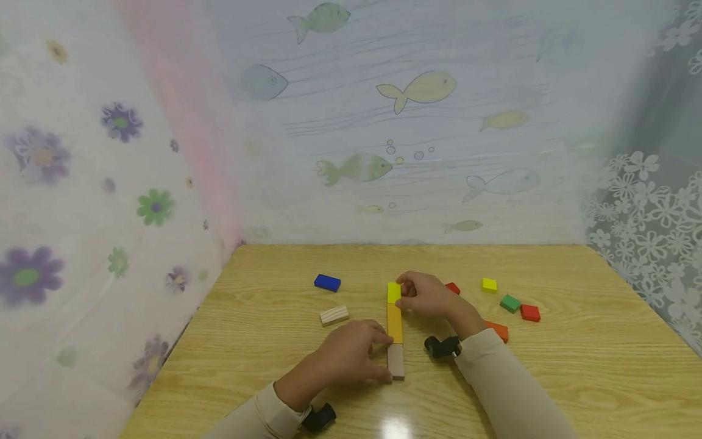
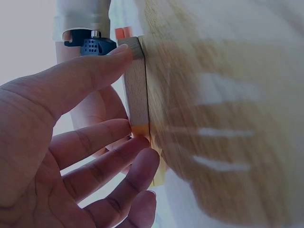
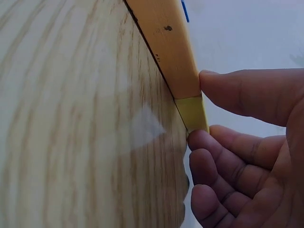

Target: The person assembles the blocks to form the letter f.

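Three blocks lie end to end in a straight row on the table: a plain wooden block (image 1: 395, 362) nearest, an orange block (image 1: 395, 323) in the middle, a yellow block (image 1: 393, 292) farthest. My left hand (image 1: 351, 353) holds the plain block, its thumb (image 2: 111, 59) at the near end and a fingertip by the joint with the orange one. At the far end, my right hand (image 1: 430, 296) pinches the yellow block (image 3: 192, 114). Its thumb (image 3: 237, 90) touches near the orange-yellow joint; its forefinger is at the far end.
Left of the row lie a blue block (image 1: 327, 282) and another plain wooden block (image 1: 334, 315). To the right are a small yellow block (image 1: 489, 285), a green block (image 1: 510, 303), a red block (image 1: 530, 313), and partly hidden red (image 1: 453, 288) and orange-red (image 1: 498, 331) blocks.
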A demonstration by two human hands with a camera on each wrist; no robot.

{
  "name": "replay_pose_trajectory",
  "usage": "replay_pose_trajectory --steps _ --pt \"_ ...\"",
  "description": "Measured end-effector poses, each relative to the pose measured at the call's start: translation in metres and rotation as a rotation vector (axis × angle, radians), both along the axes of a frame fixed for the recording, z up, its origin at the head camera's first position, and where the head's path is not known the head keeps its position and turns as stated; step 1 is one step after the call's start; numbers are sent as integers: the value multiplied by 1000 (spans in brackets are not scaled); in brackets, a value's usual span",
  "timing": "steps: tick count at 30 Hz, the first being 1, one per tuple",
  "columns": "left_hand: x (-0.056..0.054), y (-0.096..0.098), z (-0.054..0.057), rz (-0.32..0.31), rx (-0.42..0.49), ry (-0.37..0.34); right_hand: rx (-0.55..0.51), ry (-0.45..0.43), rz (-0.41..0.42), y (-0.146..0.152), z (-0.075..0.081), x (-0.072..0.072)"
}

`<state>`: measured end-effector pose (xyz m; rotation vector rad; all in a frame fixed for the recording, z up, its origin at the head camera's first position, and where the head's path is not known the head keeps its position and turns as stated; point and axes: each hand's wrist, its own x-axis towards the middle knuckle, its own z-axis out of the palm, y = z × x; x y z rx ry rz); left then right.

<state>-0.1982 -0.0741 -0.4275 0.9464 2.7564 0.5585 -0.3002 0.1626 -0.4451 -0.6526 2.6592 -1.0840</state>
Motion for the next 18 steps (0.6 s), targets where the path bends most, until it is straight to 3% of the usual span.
replay_pose_trajectory --steps 18 --pt "1 0 2 4 6 -16 40 2 -6 -2 2 1"
